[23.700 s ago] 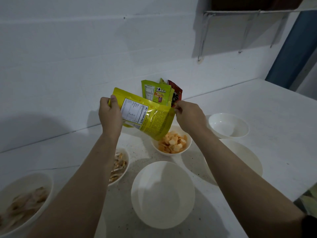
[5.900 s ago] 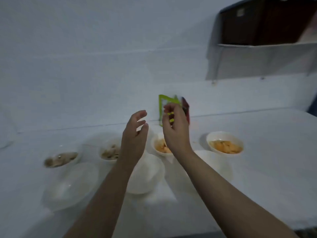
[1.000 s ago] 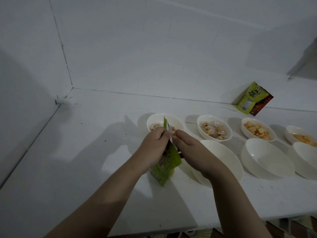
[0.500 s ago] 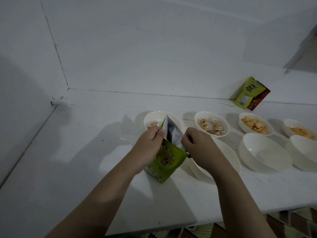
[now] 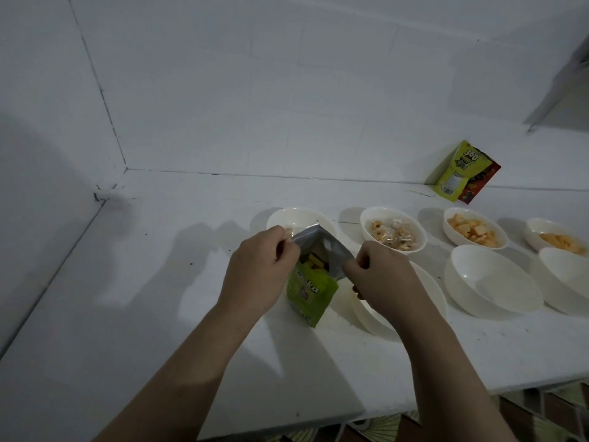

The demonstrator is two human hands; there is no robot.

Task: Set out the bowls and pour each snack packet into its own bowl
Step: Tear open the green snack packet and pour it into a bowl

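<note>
A green snack packet (image 5: 310,295) is held upright over the counter, its top torn wide and the silver lining showing yellow pieces inside. My left hand (image 5: 258,272) pinches the left flap and my right hand (image 5: 381,280) pinches the right flap. Under my right hand sits an empty white bowl (image 5: 427,290), partly hidden. Behind the packet a small bowl (image 5: 294,218) holds a few snacks. Further right stand a bowl of ring snacks (image 5: 393,232), a bowl of orange cubes (image 5: 475,232) and a bowl of orange chips (image 5: 557,239).
Two empty large bowls (image 5: 492,280) (image 5: 565,280) stand at the front right. Two more packets, green (image 5: 457,170) and red (image 5: 481,183), lean on the back wall. The counter meets a wall at the left, and its front edge (image 5: 350,416) is near me.
The packet's top has been pulled wider apart, my hands moving away from each other, and the yellow pieces inside now show.
</note>
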